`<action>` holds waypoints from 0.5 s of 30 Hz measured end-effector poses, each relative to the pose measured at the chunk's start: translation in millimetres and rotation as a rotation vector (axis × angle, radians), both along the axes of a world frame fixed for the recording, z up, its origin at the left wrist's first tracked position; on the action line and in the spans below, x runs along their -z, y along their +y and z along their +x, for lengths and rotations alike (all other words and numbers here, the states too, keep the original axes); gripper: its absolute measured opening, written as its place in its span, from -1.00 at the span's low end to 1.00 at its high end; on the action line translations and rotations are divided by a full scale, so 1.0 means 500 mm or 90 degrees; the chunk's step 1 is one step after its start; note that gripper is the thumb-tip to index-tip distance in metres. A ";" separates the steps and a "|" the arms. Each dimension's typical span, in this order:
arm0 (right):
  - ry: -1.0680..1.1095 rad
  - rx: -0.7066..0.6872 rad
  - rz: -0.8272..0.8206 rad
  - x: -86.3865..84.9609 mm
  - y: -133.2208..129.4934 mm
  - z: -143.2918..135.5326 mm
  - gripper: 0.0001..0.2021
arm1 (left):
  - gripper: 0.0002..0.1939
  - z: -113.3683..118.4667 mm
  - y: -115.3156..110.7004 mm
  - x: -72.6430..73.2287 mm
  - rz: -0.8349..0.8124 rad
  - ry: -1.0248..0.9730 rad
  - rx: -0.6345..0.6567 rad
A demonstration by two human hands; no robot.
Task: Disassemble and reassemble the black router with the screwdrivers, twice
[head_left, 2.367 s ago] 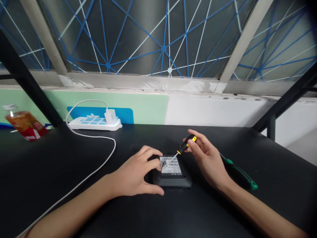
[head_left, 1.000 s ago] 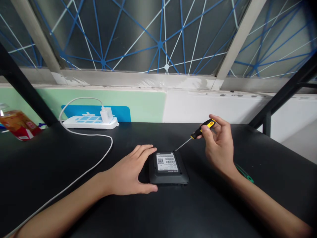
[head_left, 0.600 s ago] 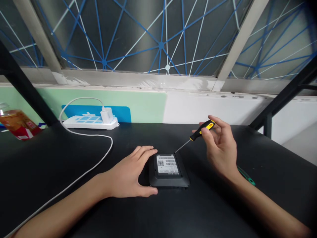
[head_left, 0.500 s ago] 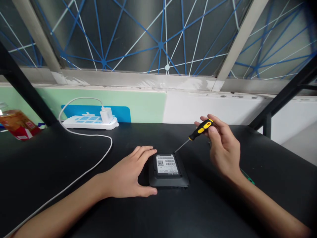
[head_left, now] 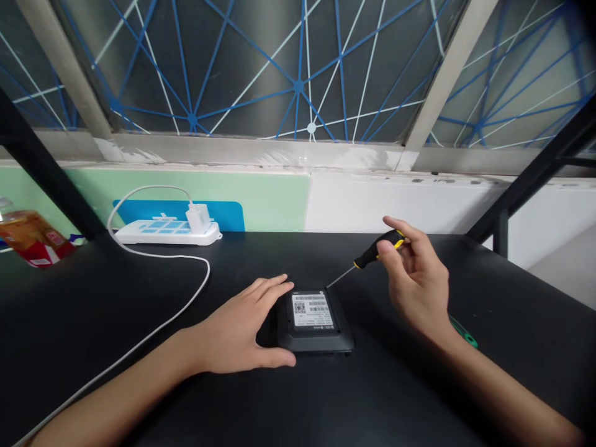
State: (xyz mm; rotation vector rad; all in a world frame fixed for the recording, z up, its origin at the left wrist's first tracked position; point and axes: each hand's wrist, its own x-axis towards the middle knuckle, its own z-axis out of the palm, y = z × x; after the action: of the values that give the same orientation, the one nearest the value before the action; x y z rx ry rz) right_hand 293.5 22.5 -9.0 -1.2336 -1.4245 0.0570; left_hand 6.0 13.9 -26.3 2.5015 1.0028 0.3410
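Observation:
A dark, box-shaped device point(head_left: 316, 340) with a white printed label point(head_left: 311, 311) on top lies on the black table point(head_left: 261, 410). Along its left side, my left hand point(head_left: 237, 329) rests with thumb and fingers spread, the fingertips at the far left corner and the thumb by the near edge. My right hand point(head_left: 416, 279) holds a black and yellow screwdriver point(head_left: 378, 248) by the handle, index finger raised. The screwdriver is tilted, and its tip meets the device's far right corner.
Behind on the left stand a white power strip point(head_left: 139, 233) with a charger point(head_left: 198, 218) and a long white cable point(head_left: 206, 273). A bottle point(head_left: 35, 239) is at the far left. A green object point(head_left: 469, 338) lies partly behind my right forearm.
The fingers of my right hand have shifted round the screwdriver handle, which has turned, and the index finger is now raised. My left hand stays in place beside the device.

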 end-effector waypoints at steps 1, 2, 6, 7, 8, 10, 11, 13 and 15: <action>0.002 0.000 -0.002 0.002 0.000 0.000 -0.58 | -0.01 0.000 0.001 -0.001 0.000 0.001 0.000; 0.015 -0.014 -0.004 0.004 0.000 0.000 -0.58 | -0.01 0.000 0.001 -0.001 0.002 0.001 -0.001; 0.115 -0.122 -0.015 0.013 0.003 -0.006 -0.51 | -0.02 -0.001 0.003 -0.001 0.018 -0.011 0.006; 0.137 -0.140 -0.017 0.013 0.004 -0.008 -0.49 | -0.02 -0.002 0.003 -0.001 0.020 -0.012 0.009; 0.151 -0.150 -0.017 0.013 0.005 -0.009 -0.48 | -0.02 -0.002 0.003 0.000 0.021 -0.012 0.010; 0.161 -0.157 -0.018 0.009 0.006 -0.011 -0.46 | -0.02 -0.002 0.003 0.000 0.017 -0.009 0.011; 0.153 -0.150 -0.016 0.006 0.006 -0.011 -0.46 | -0.02 -0.002 0.003 0.001 0.016 -0.008 0.010; 0.110 -0.103 -0.012 0.002 0.005 -0.010 -0.49 | -0.02 -0.002 0.002 0.000 0.014 -0.003 0.009; 0.061 -0.038 -0.011 0.000 0.003 -0.007 -0.55 | -0.01 -0.001 0.002 -0.001 0.012 0.003 0.007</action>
State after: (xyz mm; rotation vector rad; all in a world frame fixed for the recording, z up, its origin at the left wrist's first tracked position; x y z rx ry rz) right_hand 289.8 24.1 -9.1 -1.1872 -1.3795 0.1678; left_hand 5.7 14.9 -25.8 2.5257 0.9914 0.3429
